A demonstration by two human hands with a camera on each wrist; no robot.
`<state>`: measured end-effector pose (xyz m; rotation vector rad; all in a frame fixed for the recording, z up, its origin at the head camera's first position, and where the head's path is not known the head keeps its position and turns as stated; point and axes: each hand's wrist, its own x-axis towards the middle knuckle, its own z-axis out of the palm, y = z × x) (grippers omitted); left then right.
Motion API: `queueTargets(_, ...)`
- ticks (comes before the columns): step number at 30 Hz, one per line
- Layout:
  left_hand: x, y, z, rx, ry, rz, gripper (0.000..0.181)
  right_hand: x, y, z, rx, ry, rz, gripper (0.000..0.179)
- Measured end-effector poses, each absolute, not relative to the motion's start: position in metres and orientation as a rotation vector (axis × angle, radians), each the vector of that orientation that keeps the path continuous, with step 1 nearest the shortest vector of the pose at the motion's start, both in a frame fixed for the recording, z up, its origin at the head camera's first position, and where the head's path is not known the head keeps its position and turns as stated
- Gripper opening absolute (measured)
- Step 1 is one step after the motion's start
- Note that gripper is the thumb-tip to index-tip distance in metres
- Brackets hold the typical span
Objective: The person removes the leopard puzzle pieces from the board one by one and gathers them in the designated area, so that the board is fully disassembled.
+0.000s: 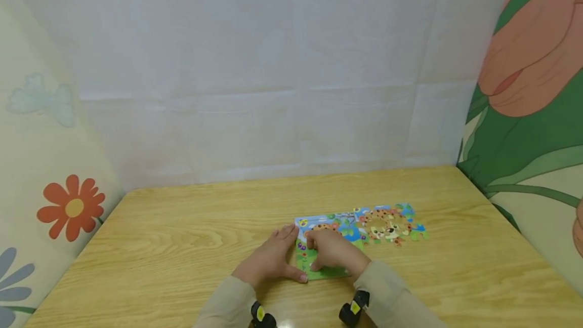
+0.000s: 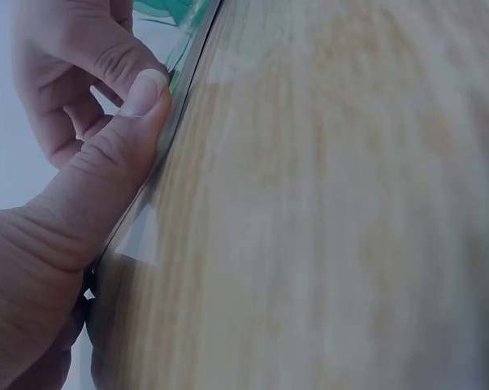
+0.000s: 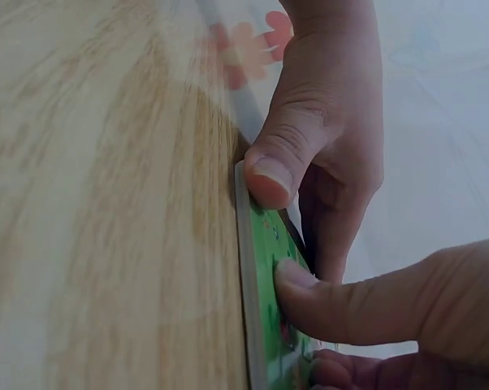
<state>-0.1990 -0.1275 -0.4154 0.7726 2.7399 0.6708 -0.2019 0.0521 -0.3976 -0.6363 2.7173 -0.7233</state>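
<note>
A picture puzzle board with a green lower part and blue sky lies flat on the table. My left hand rests along the board's left side with its fingers stretched out. Its thumb touches the near left corner. Over the middle of the board is my right hand, fingers bent and thumb pressed on the green surface. Whether it pinches a puzzle piece is hidden. Right of the board lie joined puzzle pieces showing a spotted animal's face, with loose-looking pieces at their right edge.
The wooden table reaches back to a white cloth. Floral panels stand at the left and right. Black wrist cameras are strapped near both sleeves.
</note>
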Motion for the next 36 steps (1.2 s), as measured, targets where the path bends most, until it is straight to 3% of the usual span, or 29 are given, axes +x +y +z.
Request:
queueTargets(14,-0.200,-0.128,-0.416,0.785,2.746,0.649,0.112,-0.203,0.044,-0.390,-0.586,2.772,-0.609,0.039)
queueTargets(29,-0.201,-0.127,-0.416,0.786,2.746,0.632,0.110,-0.193,0.061,-0.412,-0.586,2.615,-1.256,0.040)
queueTargets(36,-0.201,-0.127,-0.417,0.784,2.751,0.638,0.111,-0.196,0.068,-0.419,-0.604,2.493,-1.464,0.024)
